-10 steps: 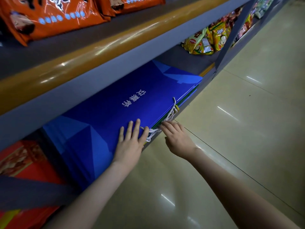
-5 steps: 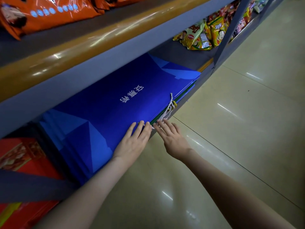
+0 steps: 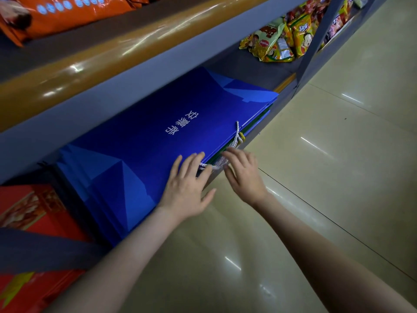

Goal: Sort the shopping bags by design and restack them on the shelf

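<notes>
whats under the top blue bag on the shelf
Edges of more flat bags show under the top blue bag: mostly blue, a green edge by the cord handles. Their covered faces hide designs and count.

— Where is the stack of bags (image 3: 158, 136)?
— Flat on the lower shelf (image 3: 255, 71), under the upper shelf (image 3: 90, 55), with its front edge towards the floor (image 3: 338, 177).
— What is beside it?
— Boxes (image 3: 27, 213) on the left. Snack packets (image 3: 277, 41) lie farther right on the same shelf, just before the post (image 3: 316, 41). Large packets (image 3: 67, 12) lie on the upper shelf.
— And the hands?
— The left hand (image 3: 187, 188) rests on the top bag near the front edge. The right hand (image 3: 244, 175) is just to its right, touching the cord handles (image 3: 237, 141) that stick out of that edge.
</notes>
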A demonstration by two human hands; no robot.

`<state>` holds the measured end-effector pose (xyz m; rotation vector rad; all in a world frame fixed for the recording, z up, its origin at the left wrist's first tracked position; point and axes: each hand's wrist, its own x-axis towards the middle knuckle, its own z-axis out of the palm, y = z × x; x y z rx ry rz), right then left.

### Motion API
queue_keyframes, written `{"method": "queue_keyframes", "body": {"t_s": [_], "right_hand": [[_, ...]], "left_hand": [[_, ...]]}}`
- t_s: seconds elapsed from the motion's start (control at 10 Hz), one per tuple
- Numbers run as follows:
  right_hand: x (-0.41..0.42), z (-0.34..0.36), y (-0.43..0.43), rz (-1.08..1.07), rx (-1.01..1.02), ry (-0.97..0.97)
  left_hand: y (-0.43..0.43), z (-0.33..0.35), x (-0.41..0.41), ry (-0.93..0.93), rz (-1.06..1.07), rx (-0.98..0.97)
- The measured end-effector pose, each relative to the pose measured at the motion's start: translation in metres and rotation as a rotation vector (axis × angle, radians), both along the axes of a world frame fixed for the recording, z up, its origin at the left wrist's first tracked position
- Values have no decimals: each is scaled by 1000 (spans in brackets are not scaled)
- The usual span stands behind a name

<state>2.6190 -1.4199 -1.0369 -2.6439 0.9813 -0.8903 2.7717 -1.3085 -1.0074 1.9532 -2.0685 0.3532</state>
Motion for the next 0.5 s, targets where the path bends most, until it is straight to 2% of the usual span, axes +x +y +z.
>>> {"method": "queue_keyframes", "body": {"t_s": [0.1, 0.2, 0.3, 0.4, 0.5], "right_hand": [[11, 17, -13, -101, 17, -91], [14, 27, -26, -91, 85, -70], [12, 31, -32, 30, 234, 13], [7, 49, -26, 36, 449, 36], [2, 77, -9, -15, 538, 11]], "left_hand": [[-14, 13, -8, 53, 106, -77], [-31, 22, -14, 98, 169, -34], [-44, 27, -22, 161, 205, 54], [-47, 44, -32, 223, 270, 208], [-46, 68, -46, 264, 319, 367]]}}
